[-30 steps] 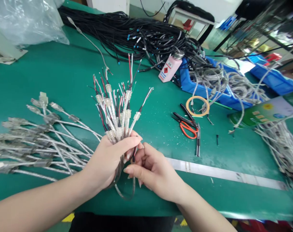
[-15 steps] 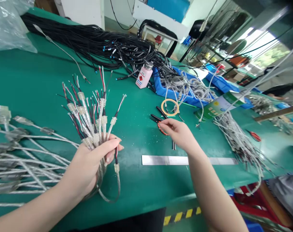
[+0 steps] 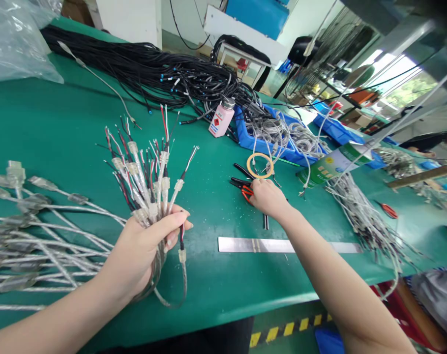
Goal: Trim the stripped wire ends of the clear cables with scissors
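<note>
Left hand clenched round cable bundle; right hand at right end of left-pointing orange-handled scissors, can't tell if pinching.

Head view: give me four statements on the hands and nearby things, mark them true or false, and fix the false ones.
1. The left hand holds the cable bundle. True.
2. The right hand is at the orange-handled tool. True.
3. The metal strip lies to the left of the left hand. False: it lies to the right of the left hand.
4. The pale yellow ring hangs from the left hand. False: it lies just beyond the right hand.
</note>
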Available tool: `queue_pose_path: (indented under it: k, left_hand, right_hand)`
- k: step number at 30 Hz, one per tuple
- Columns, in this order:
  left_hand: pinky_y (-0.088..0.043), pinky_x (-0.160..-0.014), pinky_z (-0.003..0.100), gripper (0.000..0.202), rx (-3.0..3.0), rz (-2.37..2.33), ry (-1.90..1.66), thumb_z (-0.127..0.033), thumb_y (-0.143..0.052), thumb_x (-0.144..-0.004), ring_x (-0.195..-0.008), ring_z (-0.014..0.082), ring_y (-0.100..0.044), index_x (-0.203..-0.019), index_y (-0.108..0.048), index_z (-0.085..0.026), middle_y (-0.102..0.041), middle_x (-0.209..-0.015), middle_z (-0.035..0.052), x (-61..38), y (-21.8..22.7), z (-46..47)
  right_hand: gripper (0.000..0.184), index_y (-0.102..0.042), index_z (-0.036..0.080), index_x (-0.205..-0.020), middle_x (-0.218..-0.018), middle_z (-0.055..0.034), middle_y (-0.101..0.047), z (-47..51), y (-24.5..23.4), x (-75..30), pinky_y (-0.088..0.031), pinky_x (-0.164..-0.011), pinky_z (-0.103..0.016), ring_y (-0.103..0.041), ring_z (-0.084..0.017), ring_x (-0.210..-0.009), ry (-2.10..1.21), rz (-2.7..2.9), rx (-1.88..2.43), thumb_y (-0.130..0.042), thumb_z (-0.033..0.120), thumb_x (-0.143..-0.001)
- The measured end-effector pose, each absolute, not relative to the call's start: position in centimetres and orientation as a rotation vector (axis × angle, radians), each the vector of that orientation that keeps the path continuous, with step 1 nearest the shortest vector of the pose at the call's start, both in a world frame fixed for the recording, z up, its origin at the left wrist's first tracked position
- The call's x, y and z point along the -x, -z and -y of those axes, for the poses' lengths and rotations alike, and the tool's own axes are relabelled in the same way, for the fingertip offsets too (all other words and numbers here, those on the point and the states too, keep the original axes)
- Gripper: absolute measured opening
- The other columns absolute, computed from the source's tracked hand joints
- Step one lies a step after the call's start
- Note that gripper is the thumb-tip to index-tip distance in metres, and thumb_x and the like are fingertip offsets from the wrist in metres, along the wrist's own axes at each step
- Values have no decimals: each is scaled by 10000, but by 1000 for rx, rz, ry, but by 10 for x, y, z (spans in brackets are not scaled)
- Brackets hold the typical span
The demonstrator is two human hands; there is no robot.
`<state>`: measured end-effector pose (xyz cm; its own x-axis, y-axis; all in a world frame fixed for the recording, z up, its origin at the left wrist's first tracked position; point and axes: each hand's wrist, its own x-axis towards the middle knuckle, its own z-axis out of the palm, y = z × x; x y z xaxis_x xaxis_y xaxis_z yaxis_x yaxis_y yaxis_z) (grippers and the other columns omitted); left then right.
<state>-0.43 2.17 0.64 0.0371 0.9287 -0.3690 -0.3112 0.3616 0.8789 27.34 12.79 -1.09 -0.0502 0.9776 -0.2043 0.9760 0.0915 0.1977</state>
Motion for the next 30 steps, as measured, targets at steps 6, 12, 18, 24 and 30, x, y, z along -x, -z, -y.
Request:
queue_pose_path:
  k: [6,12,18,24,30]
  left_hand:
    - [-396,-565,201,177,-684,-1139,-1097,-289,-718,-763,-536,102,-504,-634,-642,-194,-499,-446,-43,3,-5,-24]
    - [-353,-505,185,167,-648,-1152,-1077,-296,-728,-755,-498,81,-473,-657,-645,-190,-534,-471,-40,4,-8,-23]
    - [-354,-499,179,172,-649,-1158,-1067,-293,-738,-742,-498,72,-472,-648,-641,-187,-566,-497,-33,4,-7,-23]
    - [-366,-508,172,185,-648,-1164,-1073,-290,-744,-729,-518,77,-499,-619,-636,-188,-547,-475,-40,5,-5,-22]
    - [-364,-519,189,168,-703,-1144,-1028,-284,-717,-756,-490,69,-466,-638,-643,-189,-550,-490,-49,4,-4,-23]
  right_hand:
    - [197,-654,126,-1020,-1007,-81,-685,-132,-11,-287,-517,-832,-375,-646,-215,-935,248,-2151,-1854,-648,257,-873]
    - [217,-667,124,-966,-891,-72,-720,-122,-24,-296,-487,-675,-267,-658,-181,-774,694,-2164,-1896,-555,180,-789]
    - [258,-635,122,-993,-866,-65,-679,-115,-18,-296,-456,-625,-263,-592,-152,-703,1002,-2218,-1922,-515,250,-803]
    - [390,-631,144,-981,-873,-77,-659,-114,-26,-296,-503,-584,-292,-597,-155,-634,1276,-2127,-1885,-649,485,-792]
    - [431,-560,187,-969,-698,16,-527,-94,-42,-278,-452,-506,-243,-503,-117,-565,1637,-2236,-1748,-653,580,-821]
